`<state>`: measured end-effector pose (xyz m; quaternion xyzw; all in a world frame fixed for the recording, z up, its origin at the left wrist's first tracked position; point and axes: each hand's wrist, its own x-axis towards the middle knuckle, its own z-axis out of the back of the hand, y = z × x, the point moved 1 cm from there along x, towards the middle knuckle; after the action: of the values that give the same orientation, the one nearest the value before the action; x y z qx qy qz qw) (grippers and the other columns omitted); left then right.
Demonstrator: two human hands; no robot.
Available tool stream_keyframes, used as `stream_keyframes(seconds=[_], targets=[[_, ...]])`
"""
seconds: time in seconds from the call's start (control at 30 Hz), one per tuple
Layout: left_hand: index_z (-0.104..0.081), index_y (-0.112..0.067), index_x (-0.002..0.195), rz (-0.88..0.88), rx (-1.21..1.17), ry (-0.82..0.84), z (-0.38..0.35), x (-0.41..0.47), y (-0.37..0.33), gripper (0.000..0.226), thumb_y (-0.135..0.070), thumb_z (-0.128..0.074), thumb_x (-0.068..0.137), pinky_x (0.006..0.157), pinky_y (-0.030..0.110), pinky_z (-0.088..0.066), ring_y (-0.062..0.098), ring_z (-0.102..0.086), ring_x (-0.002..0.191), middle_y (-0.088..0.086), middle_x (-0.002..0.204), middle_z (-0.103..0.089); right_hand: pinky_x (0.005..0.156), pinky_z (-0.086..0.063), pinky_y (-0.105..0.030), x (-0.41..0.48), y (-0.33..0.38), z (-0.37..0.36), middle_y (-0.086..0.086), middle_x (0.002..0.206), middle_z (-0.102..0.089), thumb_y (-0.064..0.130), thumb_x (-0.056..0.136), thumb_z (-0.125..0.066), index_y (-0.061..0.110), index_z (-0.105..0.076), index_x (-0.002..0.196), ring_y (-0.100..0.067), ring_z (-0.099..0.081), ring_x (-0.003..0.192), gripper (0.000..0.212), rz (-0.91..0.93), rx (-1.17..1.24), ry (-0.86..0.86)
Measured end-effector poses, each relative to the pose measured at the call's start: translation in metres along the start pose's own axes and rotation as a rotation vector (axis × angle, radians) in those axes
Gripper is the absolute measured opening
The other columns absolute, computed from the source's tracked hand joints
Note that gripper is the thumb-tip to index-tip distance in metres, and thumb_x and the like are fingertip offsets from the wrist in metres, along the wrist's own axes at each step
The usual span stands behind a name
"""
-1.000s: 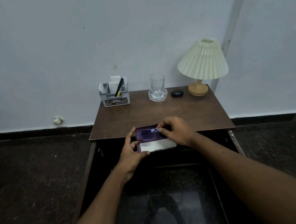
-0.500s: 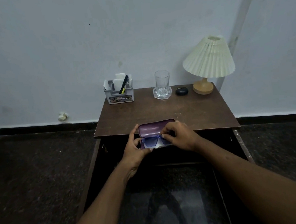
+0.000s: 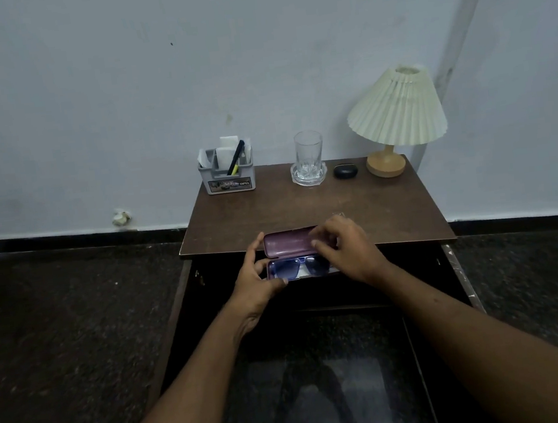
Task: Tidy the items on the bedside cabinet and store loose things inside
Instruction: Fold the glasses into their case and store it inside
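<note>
A purple glasses case [image 3: 288,243] is held open just in front of the brown cabinet top [image 3: 305,208], its lid standing up. Dark sunglasses [image 3: 297,267] lie in its lower half over a white cloth. My left hand [image 3: 255,277] grips the case's left end, thumb under the front edge. My right hand [image 3: 347,250] rests on the right side of the case, fingertips on the lid's edge and over the glasses' right lens.
At the back of the top stand a grey organiser [image 3: 227,173] with pens and papers, a clear glass [image 3: 309,156] on a coaster, a small black case [image 3: 345,171] and a pleated lamp [image 3: 396,114]. Below, the cabinet stands open with doors [image 3: 456,275] swung out.
The sunglasses went from the raised lid side down into the case's lower half, covering the white cloth. My right fingers then lifted to the lid's edge. The camera shifted slightly.
</note>
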<state>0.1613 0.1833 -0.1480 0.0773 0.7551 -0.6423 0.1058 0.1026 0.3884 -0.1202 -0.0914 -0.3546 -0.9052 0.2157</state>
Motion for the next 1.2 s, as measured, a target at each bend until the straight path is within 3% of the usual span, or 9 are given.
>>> stream_keyframes(seconds=[0.1, 0.2, 0.27, 0.37, 0.53, 0.73, 0.83, 1.0, 1.2], targets=[[-0.036, -0.04, 0.146, 0.002, -0.013, 0.022, 0.0, 0.0, 0.0, 0.104, 0.027, -0.061, 0.071, 0.084, 0.04, -0.059, 0.028, -0.069, 0.107, 0.013, 0.121, -0.068, 0.081, -0.042, -0.011, -0.002, -0.001, 0.007, 0.009, 0.11, -0.047, 0.029, 0.089, -0.07, 0.027, -0.062, 0.108, 0.001, -0.051, 0.094, 0.021, -0.159, 0.121, -0.138], [-0.038, -0.041, 0.145, 0.005, -0.021, 0.038, -0.001, 0.0, 0.0, 0.104, 0.027, -0.063, 0.071, 0.078, 0.036, -0.059, 0.026, -0.071, 0.103, 0.013, 0.119, -0.069, 0.088, -0.049, -0.025, -0.004, -0.004, 0.008, 0.007, 0.121, -0.048, 0.038, 0.093, -0.063, 0.027, -0.055, 0.122, -0.007, -0.054, 0.105, 0.032, -0.311, 0.179, -0.148], [-0.038, -0.042, 0.144, 0.007, -0.028, 0.047, -0.001, -0.001, -0.001, 0.103, 0.027, -0.063, 0.072, 0.077, 0.036, -0.059, 0.026, -0.071, 0.102, 0.014, 0.117, -0.07, 0.091, -0.051, -0.034, -0.005, -0.008, 0.005, 0.003, 0.12, -0.057, 0.045, 0.096, -0.054, 0.023, -0.055, 0.125, -0.011, -0.058, 0.104, 0.036, -0.405, 0.266, -0.119], [-0.039, -0.043, 0.143, 0.002, -0.01, 0.053, -0.001, -0.001, -0.002, 0.102, 0.026, -0.064, 0.072, 0.082, 0.039, -0.059, 0.027, -0.071, 0.103, 0.016, 0.116, -0.07, 0.089, -0.051, -0.042, -0.009, -0.012, -0.002, -0.003, 0.101, -0.07, 0.05, 0.101, -0.04, 0.018, -0.064, 0.104, -0.02, -0.065, 0.096, 0.04, -0.452, 0.343, -0.055], [-0.038, -0.042, 0.143, -0.001, 0.032, 0.062, 0.001, -0.002, -0.001, 0.1, 0.023, -0.067, 0.073, 0.09, 0.046, -0.057, 0.028, -0.07, 0.106, 0.014, 0.118, -0.07, 0.089, -0.05, -0.032, -0.015, -0.01, -0.006, -0.007, 0.105, -0.071, 0.042, 0.105, -0.037, 0.011, -0.067, 0.101, -0.019, -0.066, 0.101, 0.043, -0.547, 0.572, -0.072], [-0.044, -0.034, 0.14, -0.01, 0.072, 0.068, 0.0, -0.001, 0.001, 0.089, 0.02, -0.069, 0.073, 0.084, 0.037, -0.059, 0.022, -0.071, 0.105, 0.01, 0.116, -0.071, 0.068, -0.043, -0.001, -0.024, -0.009, -0.011, 0.008, 0.098, -0.065, 0.028, 0.107, -0.035, 0.009, -0.065, 0.108, 0.004, -0.058, 0.086, 0.036, -0.565, 0.659, -0.027], [-0.05, -0.029, 0.135, 0.007, 0.058, 0.054, 0.002, 0.001, 0.004, 0.078, 0.018, -0.07, 0.075, 0.089, 0.044, -0.059, 0.025, -0.071, 0.105, 0.01, 0.114, -0.072, 0.073, -0.043, -0.003, -0.023, -0.01, -0.012, 0.004, 0.1, -0.068, 0.021, 0.107, -0.035, 0.01, -0.068, 0.107, 0.0, -0.06, 0.088, 0.034, -0.558, 0.684, -0.025], [-0.059, -0.02, 0.124, 0.054, -0.005, 0.033, 0.0, 0.005, 0.006, 0.056, 0.015, -0.065, 0.081, 0.092, 0.043, -0.057, 0.027, -0.067, 0.109, 0.013, 0.118, -0.069, 0.087, -0.046, -0.031, -0.022, -0.013, -0.016, -0.005, 0.104, -0.067, 0.014, 0.102, -0.037, 0.015, -0.068, 0.102, -0.013, -0.06, 0.094, 0.031, -0.561, 0.711, 0.05], [-0.061, -0.01, 0.126, 0.047, -0.024, 0.047, -0.003, 0.005, 0.008, 0.052, 0.017, -0.064, 0.082, 0.089, 0.035, -0.056, 0.019, -0.066, 0.101, 0.013, 0.118, -0.069, 0.081, -0.043, -0.011, -0.029, -0.016, -0.023, 0.0, 0.102, -0.066, 0.005, 0.099, -0.045, 0.011, -0.068, 0.107, -0.007, -0.056, 0.092, 0.025, -0.505, 0.656, 0.048]])
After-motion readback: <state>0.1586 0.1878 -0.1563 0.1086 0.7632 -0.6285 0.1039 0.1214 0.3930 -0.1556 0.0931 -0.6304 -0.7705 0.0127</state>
